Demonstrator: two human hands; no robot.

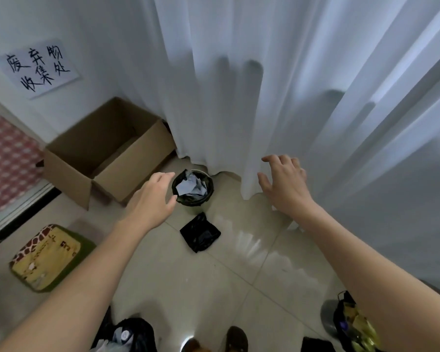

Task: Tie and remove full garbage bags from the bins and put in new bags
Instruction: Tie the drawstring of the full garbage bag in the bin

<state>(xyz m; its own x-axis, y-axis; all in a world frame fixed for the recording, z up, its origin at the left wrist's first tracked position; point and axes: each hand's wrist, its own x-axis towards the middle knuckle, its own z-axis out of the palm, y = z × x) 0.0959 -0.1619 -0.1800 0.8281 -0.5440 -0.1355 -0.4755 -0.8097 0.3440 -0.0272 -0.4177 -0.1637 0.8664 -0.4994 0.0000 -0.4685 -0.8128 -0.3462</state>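
The small bin (193, 187) is sitting on the tiled floor (214, 275) at the curtain's (264, 97) hem, lined in black and holding crumpled paper (189, 187). Just in front of the bin a folded black bag (200, 232) is lying flat. The left hand (155, 199) is hovering beside the bin, fingers loosely apart — the right hand (285, 184) is spreading its fingers, holding nothing. A cardboard box (107, 151) is standing left of the bin.

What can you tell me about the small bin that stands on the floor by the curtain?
The small bin is round and dark, lined with a black bag folded over its rim. It stands upright on the tiled floor, at the hem of the white curtain and beside a cardboard box. Crumpled pale paper fills it. The left hand reaches toward it; contact is unclear.
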